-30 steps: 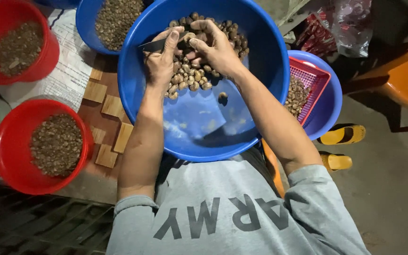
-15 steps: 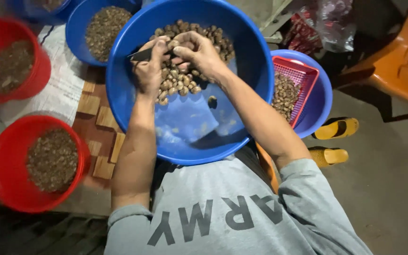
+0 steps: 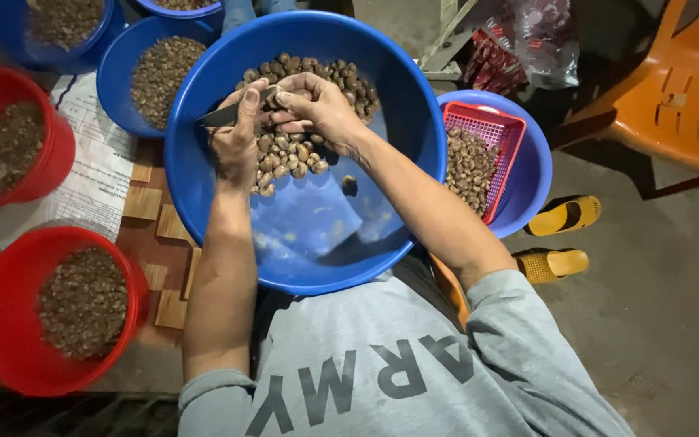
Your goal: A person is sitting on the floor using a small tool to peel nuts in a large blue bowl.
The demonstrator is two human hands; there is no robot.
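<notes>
We hold a small knife [image 3: 224,116] in our left hand [image 3: 236,142]; our right hand [image 3: 317,105] pinches one cashew nut [image 3: 271,96] against the blade, over the nut pile [image 3: 301,137] in the big blue basin [image 3: 204,194]. We judge we are mid-peel; next calls for careful turning.

Nuts [image 3: 301,150] were heaped in the big basin [image 3: 204,194] at the centre. Two bowls [image 3: 10,340] of nuts were set left of it, and a basket [image 3: 511,137] inside another basin [image 3: 535,186] right of it.
</notes>
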